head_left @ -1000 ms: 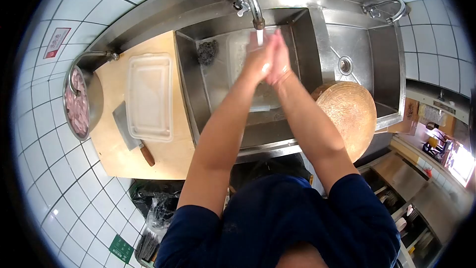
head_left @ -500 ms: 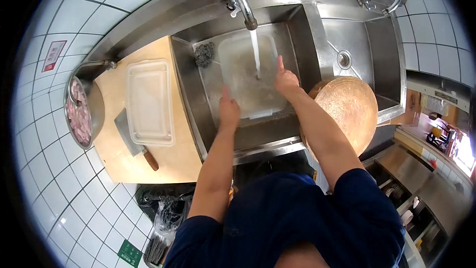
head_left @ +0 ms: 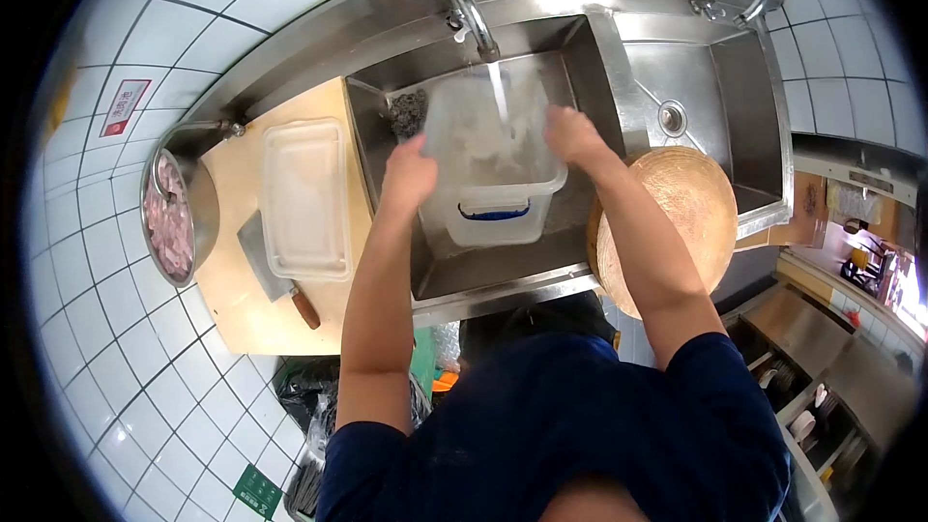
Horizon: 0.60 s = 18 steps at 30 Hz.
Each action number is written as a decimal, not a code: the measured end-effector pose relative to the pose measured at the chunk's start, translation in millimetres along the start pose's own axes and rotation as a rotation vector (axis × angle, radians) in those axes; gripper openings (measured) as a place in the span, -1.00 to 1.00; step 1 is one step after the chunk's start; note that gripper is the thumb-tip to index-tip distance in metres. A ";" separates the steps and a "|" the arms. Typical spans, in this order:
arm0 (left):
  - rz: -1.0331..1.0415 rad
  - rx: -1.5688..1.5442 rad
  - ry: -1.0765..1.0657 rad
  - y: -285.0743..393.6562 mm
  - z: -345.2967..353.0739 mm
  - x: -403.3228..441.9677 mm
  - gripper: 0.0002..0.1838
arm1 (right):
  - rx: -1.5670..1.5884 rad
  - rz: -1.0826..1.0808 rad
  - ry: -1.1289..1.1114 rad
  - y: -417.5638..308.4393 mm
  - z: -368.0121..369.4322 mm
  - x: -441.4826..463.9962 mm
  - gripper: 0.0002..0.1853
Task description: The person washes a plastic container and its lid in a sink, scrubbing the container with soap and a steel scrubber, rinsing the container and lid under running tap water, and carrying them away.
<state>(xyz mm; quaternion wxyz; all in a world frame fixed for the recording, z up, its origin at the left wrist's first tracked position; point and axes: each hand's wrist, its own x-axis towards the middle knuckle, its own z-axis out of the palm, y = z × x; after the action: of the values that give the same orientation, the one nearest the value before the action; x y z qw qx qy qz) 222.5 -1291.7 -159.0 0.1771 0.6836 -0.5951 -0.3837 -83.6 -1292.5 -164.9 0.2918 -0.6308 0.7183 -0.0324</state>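
A translucent plastic tub (head_left: 503,229) with a blue-edged handle is tilted in the left sink basin, its near end raised. My left hand (head_left: 410,174) grips its left rim and my right hand (head_left: 575,135) grips the right rim. Both hands are closed, with fingertips partly hidden. Water from the faucet (head_left: 466,10) runs down into the tub, and the inside is blurred. A dark scouring pad (head_left: 408,116) lies in the basin's far left corner, left of the tub.
On the wooden board (head_left: 232,319) at left are a white plastic lid (head_left: 306,201) and a cleaver (head_left: 259,256). Beyond it hangs a metal bowl of raw meat pieces (head_left: 166,217). A round chopping block (head_left: 681,222) leans by the right basin (head_left: 667,68).
Both hands have closed on the tub's sides. The tub has come up from the basin floor and tipped, showing its near wall and handle. Water keeps running.
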 end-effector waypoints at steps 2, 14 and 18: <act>-0.285 0.083 -0.401 47.9 -19.8 -7.0 -0.52 | -0.158 -0.105 -0.345 14.2 22.5 3.7 -0.73; -0.151 0.221 -0.374 -35.5 5.3 38.3 -0.60 | 1.367 0.741 -0.223 -18.1 34.2 -54.0 -0.84; 0.249 0.445 -0.236 6.4 -18.2 35.8 -0.65 | 1.383 0.609 0.097 -49.5 21.5 -76.5 -0.70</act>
<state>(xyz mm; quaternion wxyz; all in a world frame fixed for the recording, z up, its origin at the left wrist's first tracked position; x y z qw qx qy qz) 231.5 -1331.1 -154.1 -0.0021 0.5777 -0.7608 -0.2957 -27.2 -1224.9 -133.2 0.5850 -0.0757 0.6888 -0.4214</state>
